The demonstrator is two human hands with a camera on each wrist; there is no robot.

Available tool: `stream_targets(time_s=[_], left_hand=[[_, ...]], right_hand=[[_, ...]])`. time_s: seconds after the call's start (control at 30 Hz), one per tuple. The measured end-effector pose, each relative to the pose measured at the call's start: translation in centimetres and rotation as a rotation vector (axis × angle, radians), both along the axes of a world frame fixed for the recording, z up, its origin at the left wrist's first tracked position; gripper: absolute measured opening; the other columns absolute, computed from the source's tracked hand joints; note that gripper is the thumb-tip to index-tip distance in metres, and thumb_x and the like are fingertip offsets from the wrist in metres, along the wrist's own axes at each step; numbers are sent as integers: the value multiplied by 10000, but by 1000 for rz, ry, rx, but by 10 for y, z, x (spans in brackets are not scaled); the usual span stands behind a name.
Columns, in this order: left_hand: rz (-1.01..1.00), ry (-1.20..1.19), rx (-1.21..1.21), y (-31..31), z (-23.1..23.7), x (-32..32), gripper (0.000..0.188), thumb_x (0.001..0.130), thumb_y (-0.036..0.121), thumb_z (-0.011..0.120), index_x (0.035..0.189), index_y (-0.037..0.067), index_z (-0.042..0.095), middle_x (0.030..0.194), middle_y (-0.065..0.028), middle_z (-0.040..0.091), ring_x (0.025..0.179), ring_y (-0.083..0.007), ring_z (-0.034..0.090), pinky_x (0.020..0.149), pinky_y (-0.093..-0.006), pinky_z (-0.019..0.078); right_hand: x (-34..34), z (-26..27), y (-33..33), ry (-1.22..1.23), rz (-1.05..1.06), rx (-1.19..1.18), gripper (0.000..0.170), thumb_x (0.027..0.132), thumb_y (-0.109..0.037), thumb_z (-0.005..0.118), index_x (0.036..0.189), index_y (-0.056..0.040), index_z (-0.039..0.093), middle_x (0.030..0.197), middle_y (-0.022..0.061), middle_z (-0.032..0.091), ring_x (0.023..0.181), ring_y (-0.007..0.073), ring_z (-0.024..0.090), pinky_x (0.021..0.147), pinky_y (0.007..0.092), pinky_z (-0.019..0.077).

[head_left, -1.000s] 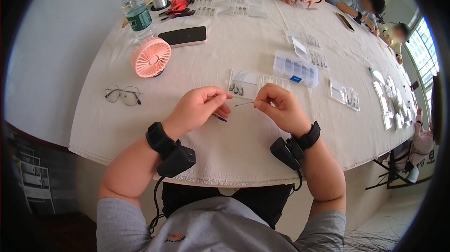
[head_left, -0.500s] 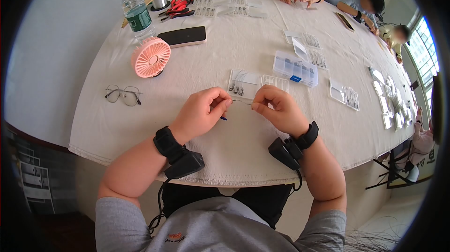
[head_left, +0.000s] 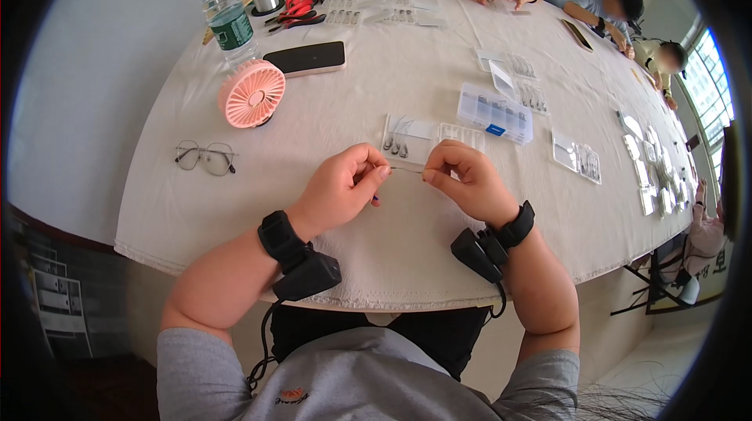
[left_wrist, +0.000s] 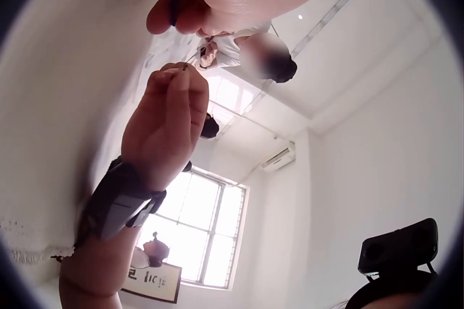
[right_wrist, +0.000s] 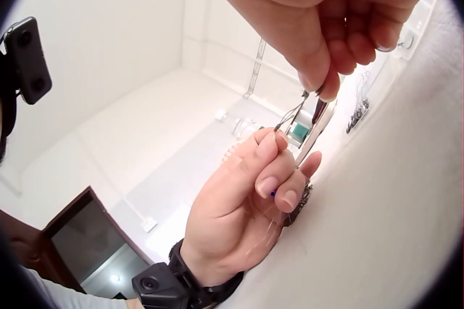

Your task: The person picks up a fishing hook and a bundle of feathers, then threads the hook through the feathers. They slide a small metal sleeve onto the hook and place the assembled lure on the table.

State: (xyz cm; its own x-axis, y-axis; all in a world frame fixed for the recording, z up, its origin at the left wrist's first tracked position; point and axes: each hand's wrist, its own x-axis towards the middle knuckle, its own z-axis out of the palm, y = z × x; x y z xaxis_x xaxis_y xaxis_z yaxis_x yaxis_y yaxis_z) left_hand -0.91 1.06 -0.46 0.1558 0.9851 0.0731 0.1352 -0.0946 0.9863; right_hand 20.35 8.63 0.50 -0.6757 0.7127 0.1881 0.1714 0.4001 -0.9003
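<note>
A thin dark wire piece (head_left: pixel 406 170) spans the gap between the two hands. The left hand (head_left: pixel 337 190) pinches its left end between thumb and forefinger; the right hand (head_left: pixel 470 184) pinches the other end. In the right wrist view the piece (right_wrist: pixel 291 115) looks like a narrow loop, with the left hand (right_wrist: pixel 243 200) below and the right hand (right_wrist: pixel 326 19) above. A small blue tip (right_wrist: pixel 272 194) shows among the left hand's curled fingers. Just beyond the hands lies an open clear case (head_left: pixel 409 139) with several hooks.
Glasses (head_left: pixel 205 158), a pink fan (head_left: pixel 254 94), a phone (head_left: pixel 305 59) and a bottle (head_left: pixel 230 23) stand or lie at the left. Red-handled pliers (head_left: pixel 298 10) are farther back. A compartment box (head_left: pixel 493 113) and clear cases (head_left: pixel 576 156) lie at the right. Other people sit across the table.
The left hand has moved right and taken hold of the wire piece's free end; its thumb and forefinger have closed. The right hand has barely moved.
</note>
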Motion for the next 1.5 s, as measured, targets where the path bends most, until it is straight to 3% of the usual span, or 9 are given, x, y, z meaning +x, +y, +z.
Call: stream_targets(time_s=[0.2,0.5,1.5], left_hand=[[71,119,28,-3,1,4,72,938,102,510,925,31,513,657,41,495,569,-15,450,496,-189,432],[117,256,197,-3,0,5,31,912,53,526,898,29,512,617,46,443,546,-17,355,500,-188,304],[126,283,179,-2,-3,2,46,895,46,565,924,11,573,626,65,438,556,-10,350,502,-172,294]], right_hand=[[0,1,0,7,-3,11,42,803,-56,636,807,-21,614,785,32,563,703,127,548,626,262,430],[0,1,0,1,-3,50,39,798,-52,636,803,-22,613,785,32,566,699,131,551,613,262,422],[0,3,-1,-5,-9,74,56,804,-56,639,805,-14,603,776,42,551,694,133,537,602,264,422]])
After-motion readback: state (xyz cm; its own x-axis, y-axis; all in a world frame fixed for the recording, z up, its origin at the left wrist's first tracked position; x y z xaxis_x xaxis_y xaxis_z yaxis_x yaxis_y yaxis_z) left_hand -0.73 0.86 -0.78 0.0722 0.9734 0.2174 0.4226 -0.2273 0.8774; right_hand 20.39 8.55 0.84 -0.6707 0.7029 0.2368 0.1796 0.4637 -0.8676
